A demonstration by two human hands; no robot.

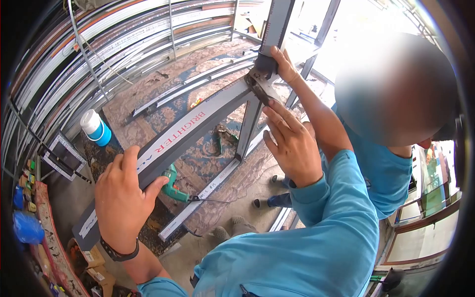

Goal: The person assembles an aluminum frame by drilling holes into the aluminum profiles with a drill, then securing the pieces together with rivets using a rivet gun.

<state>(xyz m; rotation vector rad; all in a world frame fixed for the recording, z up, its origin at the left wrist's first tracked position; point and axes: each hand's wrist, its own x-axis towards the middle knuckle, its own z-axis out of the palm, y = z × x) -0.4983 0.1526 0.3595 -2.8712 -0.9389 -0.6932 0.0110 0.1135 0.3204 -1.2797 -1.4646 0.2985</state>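
A long grey aluminium profile point(183, 129) with red lettering runs diagonally from lower left to upper centre. My left hand point(126, 198) wraps round its lower part, thumb on the near side. My right hand point(293, 143) has its fingers stretched out, fingertips at a small dark metal piece point(258, 88) at the profile's upper end. Another person's hand point(284, 65) holds an upright profile point(277, 32) by its lower end, just above that joint. A shorter profile point(249, 128) goes down from the long one.
A green power drill point(173, 185) and green-handled pliers point(222, 136) lie on the patterned carpet point(143, 114). A blue and white jug point(95, 127) stands at left. Racks of long profiles point(123, 32) fill the back. A co-worker in blue point(383, 171) stands at right.
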